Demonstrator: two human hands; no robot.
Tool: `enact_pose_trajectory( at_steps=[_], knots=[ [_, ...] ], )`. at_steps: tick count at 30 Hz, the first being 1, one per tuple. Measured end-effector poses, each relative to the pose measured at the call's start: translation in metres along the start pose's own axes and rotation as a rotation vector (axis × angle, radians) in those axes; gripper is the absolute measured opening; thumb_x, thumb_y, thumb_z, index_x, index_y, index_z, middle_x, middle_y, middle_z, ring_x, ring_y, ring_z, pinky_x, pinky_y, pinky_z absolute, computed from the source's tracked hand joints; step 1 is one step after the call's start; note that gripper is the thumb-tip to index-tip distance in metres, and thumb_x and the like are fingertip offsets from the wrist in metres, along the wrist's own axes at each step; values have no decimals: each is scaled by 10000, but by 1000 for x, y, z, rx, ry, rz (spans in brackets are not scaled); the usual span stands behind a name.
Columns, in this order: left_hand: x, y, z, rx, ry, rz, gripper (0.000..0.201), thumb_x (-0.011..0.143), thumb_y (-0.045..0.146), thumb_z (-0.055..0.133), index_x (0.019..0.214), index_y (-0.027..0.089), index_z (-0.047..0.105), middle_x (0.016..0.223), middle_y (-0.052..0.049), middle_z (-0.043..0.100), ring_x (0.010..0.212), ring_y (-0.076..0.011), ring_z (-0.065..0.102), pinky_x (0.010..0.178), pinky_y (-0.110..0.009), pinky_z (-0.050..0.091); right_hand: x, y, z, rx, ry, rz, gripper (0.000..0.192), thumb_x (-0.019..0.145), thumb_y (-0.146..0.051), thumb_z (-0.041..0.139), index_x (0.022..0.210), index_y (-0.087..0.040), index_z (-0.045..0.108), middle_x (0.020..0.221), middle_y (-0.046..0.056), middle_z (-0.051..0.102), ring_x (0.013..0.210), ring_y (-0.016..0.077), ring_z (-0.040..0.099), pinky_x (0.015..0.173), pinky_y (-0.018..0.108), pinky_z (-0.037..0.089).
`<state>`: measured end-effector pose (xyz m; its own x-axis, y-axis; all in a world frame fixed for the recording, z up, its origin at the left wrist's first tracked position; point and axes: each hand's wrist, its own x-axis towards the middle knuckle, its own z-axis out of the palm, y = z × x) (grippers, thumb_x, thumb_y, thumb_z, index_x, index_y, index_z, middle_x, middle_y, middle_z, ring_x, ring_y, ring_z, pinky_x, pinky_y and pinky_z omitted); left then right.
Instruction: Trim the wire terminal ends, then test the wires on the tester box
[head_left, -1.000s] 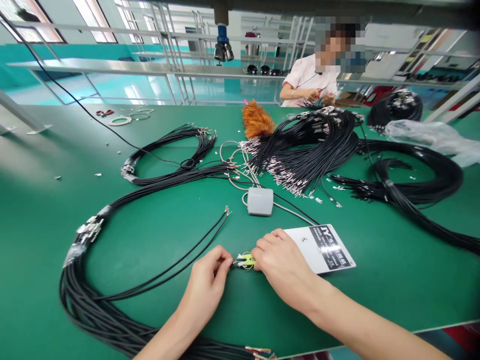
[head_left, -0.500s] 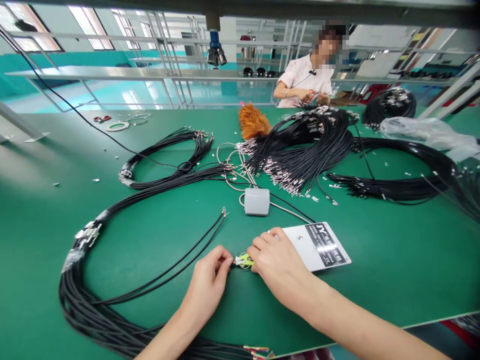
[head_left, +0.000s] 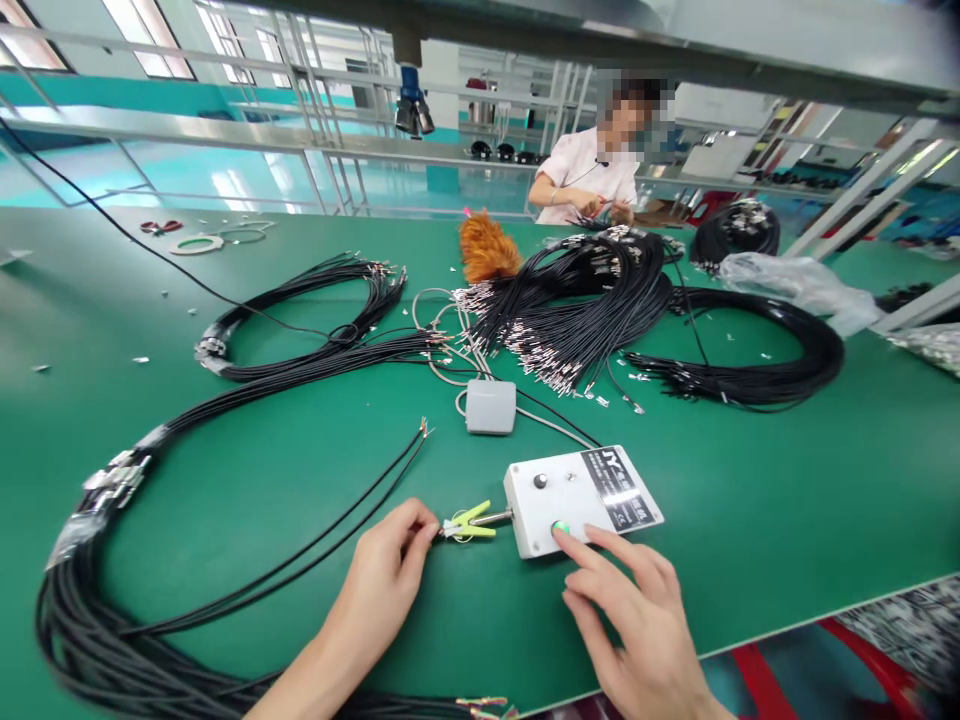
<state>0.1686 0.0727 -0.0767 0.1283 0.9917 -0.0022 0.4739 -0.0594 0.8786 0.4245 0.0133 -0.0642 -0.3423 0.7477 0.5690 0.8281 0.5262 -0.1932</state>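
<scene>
a green worktop was seen from above, spread with coils of black wire. the left hand was closed in a pinch on the end of a thin black wire, holding it against a yellow-green clip. the clip stuck out from the left side of a small white box that lay flat near the front edge. the right hand was open with fingers spread, holding nothing; its forefinger tip touched a green button on the box's front corner. a black knob sat on the box top, just behind the button. a grey cable ran from the box towards a small grey block a little further back. the pinched wire swept left into a large black bundle. across the worktop, another person in a pale shirt worked with both hands, near an orange duster.
</scene>
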Motion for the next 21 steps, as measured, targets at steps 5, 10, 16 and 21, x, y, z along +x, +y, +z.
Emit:
enact_pose_trajectory(
  at_steps=[5, 10, 16, 21],
  knots=[
    [-6, 0, -7, 39, 47, -9, 193, 834, 271, 489, 661, 202, 540, 593, 23, 529, 556, -151, 493, 526, -231, 369, 2, 1, 9, -27, 81, 9, 121, 773, -200, 660, 863, -242, 591, 1048, 0, 726, 950, 230, 626, 841, 374, 378],
    [-6, 1, -22, 37, 136, -22, 201, 814, 302, 502, 652, 192, 548, 528, 40, 518, 468, -129, 488, 468, -218, 383, -6, 4, 11, 48, 115, -18, 170, 773, -183, 648, 923, -238, 591, 1058, 28, 720, 998, 241, 608, 851, 381, 423],
    [66, 16, -81, 58, 476, 43, 126, 776, 276, 524, 708, 177, 559, 634, 10, 557, 581, -134, 517, 540, -226, 411, -17, 1, 23, 77, 121, -142, 154, 760, -151, 646, 891, -226, 616, 1041, 58, 722, 958, 207, 648, 792, 301, 517],
    [74, 31, -96, 105, 598, 106, 269, 815, 259, 513, 1076, 192, 512, 777, 7, 553, 670, -149, 544, 621, -255, 446, -27, -3, 31, 171, 71, -86, 155, 785, -107, 608, 901, -210, 618, 1048, 93, 707, 945, 201, 653, 787, 290, 550]
  ],
)
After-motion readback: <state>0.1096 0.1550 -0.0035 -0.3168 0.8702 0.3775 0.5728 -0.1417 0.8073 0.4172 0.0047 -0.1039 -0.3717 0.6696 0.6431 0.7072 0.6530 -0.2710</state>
